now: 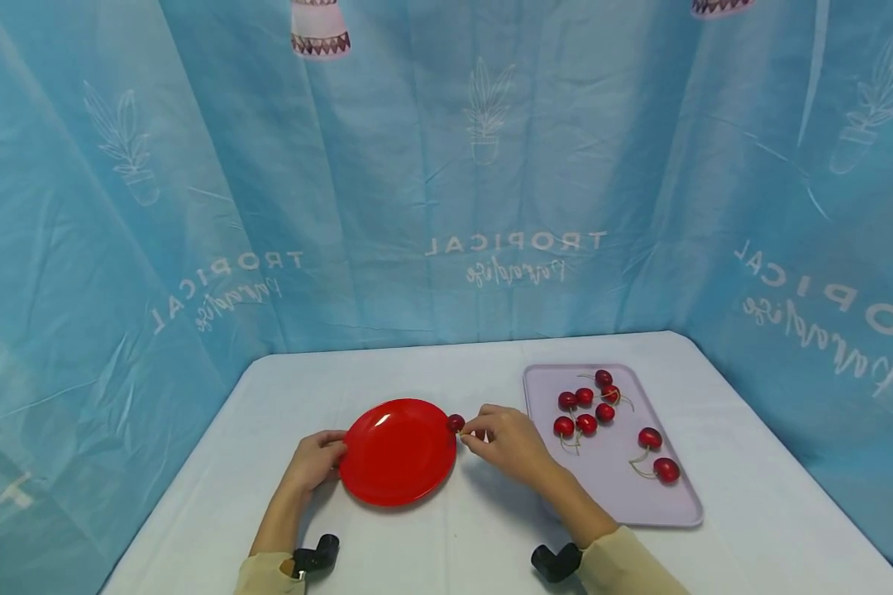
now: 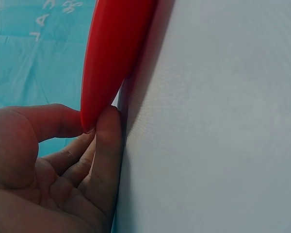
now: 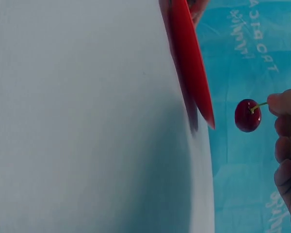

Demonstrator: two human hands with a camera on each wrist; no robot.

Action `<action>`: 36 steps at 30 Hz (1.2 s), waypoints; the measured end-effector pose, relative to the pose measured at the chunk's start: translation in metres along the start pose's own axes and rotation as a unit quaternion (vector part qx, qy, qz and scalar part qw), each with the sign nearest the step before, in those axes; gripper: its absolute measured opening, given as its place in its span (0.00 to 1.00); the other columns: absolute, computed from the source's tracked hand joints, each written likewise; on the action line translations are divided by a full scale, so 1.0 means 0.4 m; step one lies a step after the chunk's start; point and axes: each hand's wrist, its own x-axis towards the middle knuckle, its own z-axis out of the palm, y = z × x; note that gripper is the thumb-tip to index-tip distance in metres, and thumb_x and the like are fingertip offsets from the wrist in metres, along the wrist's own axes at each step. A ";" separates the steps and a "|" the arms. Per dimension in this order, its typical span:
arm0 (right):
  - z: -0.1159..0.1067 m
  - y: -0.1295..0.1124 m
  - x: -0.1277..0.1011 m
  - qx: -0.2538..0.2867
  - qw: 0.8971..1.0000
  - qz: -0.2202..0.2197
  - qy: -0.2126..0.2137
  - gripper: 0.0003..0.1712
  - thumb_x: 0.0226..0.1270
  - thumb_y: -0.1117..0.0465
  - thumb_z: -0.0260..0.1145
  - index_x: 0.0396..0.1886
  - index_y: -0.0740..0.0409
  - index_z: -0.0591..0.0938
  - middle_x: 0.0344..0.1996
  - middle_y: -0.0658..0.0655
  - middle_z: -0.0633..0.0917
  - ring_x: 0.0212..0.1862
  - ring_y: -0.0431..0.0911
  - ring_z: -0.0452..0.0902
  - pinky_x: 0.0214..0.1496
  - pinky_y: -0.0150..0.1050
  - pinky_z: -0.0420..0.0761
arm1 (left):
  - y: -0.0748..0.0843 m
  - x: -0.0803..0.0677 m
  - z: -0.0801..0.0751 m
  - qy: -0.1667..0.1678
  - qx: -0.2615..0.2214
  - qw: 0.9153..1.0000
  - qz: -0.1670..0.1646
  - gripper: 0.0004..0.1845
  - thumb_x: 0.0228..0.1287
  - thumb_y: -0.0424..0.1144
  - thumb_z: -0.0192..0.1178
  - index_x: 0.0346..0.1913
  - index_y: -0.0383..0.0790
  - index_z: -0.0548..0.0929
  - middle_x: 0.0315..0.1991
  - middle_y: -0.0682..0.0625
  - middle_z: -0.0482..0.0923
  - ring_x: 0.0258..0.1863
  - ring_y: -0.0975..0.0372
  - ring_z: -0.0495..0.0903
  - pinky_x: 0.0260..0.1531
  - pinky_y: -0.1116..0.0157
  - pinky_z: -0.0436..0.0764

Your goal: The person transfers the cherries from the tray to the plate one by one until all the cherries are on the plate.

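Observation:
A red plate (image 1: 398,452) lies on the white table near the front. My left hand (image 1: 318,459) pinches its left rim (image 2: 99,92) between thumb and fingers. My right hand (image 1: 508,440) pinches the stem of a dark red cherry (image 1: 456,422), which hangs just above the plate's right edge. In the right wrist view the cherry (image 3: 247,115) hangs from my fingertips (image 3: 281,103) beside the plate's rim (image 3: 194,87). Several more cherries (image 1: 585,424) with stems lie on a pale lilac tray (image 1: 618,487) to the right.
The white table (image 1: 461,537) is walled on three sides by a blue printed curtain (image 1: 446,165). The tray sits close to my right forearm. Black wrist camera mounts (image 1: 554,560) show at the bottom edge.

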 end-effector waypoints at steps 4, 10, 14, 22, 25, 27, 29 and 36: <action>0.014 -0.015 0.007 0.010 1.000 -0.006 -0.003 0.05 0.56 0.57 0.73 0.33 0.46 0.90 0.23 0.37 0.77 0.24 0.34 0.69 0.24 0.28 0.73 | 0.001 -0.001 0.000 0.001 -0.003 1.000 0.000 0.18 0.65 0.32 0.54 0.55 0.28 0.77 0.38 0.42 0.81 0.29 0.56 0.80 0.29 0.62 0.83; 0.038 -0.036 0.017 0.017 1.000 -0.001 -0.024 0.07 0.55 0.57 0.74 0.35 0.46 0.90 0.25 0.38 0.78 0.26 0.34 0.70 0.26 0.28 0.75 | -0.002 -0.002 -0.001 0.004 -0.007 1.000 -0.004 0.18 0.65 0.33 0.53 0.55 0.28 0.76 0.39 0.41 0.81 0.29 0.56 0.80 0.29 0.62 0.83; 0.054 -0.049 0.024 0.019 0.999 0.003 -0.031 0.08 0.56 0.56 0.74 0.36 0.46 0.90 0.26 0.39 0.79 0.27 0.35 0.71 0.28 0.27 0.75 | -0.006 -0.001 0.002 0.005 -0.002 1.000 -0.007 0.18 0.65 0.34 0.54 0.56 0.29 0.77 0.41 0.41 0.81 0.30 0.56 0.80 0.30 0.62 0.83; 0.083 -0.062 0.044 0.014 0.999 -0.011 -0.033 0.08 0.57 0.54 0.73 0.38 0.45 0.89 0.28 0.39 0.80 0.30 0.34 0.72 0.33 0.29 0.76 | -0.005 0.006 0.002 0.007 0.003 1.000 -0.005 0.18 0.66 0.34 0.54 0.56 0.29 0.76 0.41 0.42 0.81 0.29 0.57 0.80 0.30 0.62 0.83; 0.091 -0.066 0.050 0.020 0.999 -0.010 -0.039 0.09 0.58 0.54 0.72 0.39 0.46 0.89 0.29 0.40 0.81 0.31 0.34 0.73 0.34 0.28 0.76 | -0.003 0.005 0.002 0.003 -0.003 1.000 -0.002 0.18 0.66 0.34 0.54 0.56 0.29 0.76 0.40 0.42 0.81 0.29 0.57 0.80 0.30 0.62 0.83; 0.097 -0.069 0.054 0.023 0.999 -0.008 -0.043 0.08 0.58 0.54 0.72 0.39 0.46 0.89 0.30 0.40 0.81 0.32 0.34 0.73 0.33 0.27 0.76 | -0.002 0.003 0.002 0.001 -0.005 1.000 -0.002 0.18 0.66 0.34 0.54 0.56 0.29 0.76 0.40 0.42 0.81 0.29 0.57 0.80 0.30 0.62 0.83; 0.103 -0.071 0.058 0.023 0.999 -0.005 -0.048 0.08 0.59 0.54 0.71 0.39 0.46 0.89 0.29 0.39 0.81 0.32 0.34 0.73 0.34 0.27 0.76 | -0.002 0.003 0.002 0.000 -0.007 1.000 -0.002 0.18 0.66 0.34 0.54 0.56 0.29 0.76 0.40 0.42 0.81 0.30 0.57 0.80 0.31 0.62 0.83; 0.132 -0.079 0.069 0.028 0.998 -0.001 -0.057 0.09 0.57 0.54 0.73 0.38 0.45 0.89 0.27 0.38 0.78 0.30 0.34 0.71 0.32 0.28 0.75 | -0.006 0.008 0.000 0.003 -0.010 1.000 -0.005 0.18 0.66 0.34 0.54 0.56 0.29 0.76 0.40 0.41 0.80 0.29 0.56 0.80 0.30 0.62 0.83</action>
